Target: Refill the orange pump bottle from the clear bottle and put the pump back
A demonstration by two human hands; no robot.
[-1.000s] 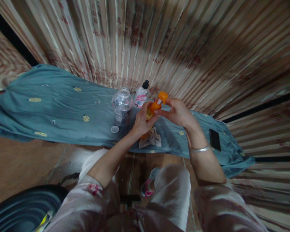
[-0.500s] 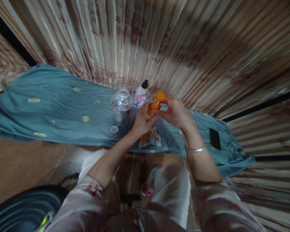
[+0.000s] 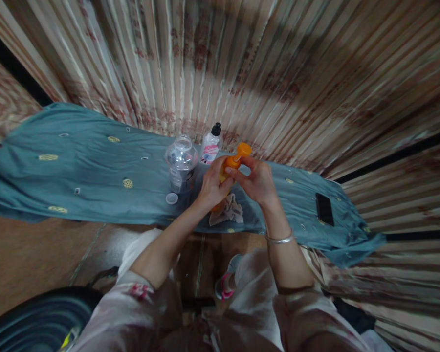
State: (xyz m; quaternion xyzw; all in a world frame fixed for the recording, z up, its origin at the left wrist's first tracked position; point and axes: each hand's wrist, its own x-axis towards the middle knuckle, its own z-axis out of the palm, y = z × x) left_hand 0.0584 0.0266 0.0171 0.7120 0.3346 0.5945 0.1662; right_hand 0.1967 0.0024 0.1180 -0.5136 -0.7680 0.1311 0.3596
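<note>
An orange pump bottle (image 3: 233,161) is held tilted above the cloth-covered table. My left hand (image 3: 213,185) is wrapped round its yellowish body, much of which the fingers hide. My right hand (image 3: 259,182) is closed on the orange collar below the pump head, thumb and fingers pinching it. Under the hands lies a crumpled pale rag (image 3: 230,212). To the left stands a clear plastic bottle (image 3: 181,171), open at the neck, with a round white cap (image 3: 172,198) lying in front of it. Behind is a clear bottle with a black pump top (image 3: 210,148) and a pink label.
A blue-green cloth (image 3: 95,166) with pineapple prints covers the long narrow table. Near its right end lies a black phone (image 3: 324,209). Pleated curtains (image 3: 220,63) hang close behind. A black ribbed round object (image 3: 40,318) is at the lower left.
My right hand and forearm have shifted left and slightly down, the fingers now closer round the pump's collar. The left hand keeps its grip. The view has shifted slightly.
</note>
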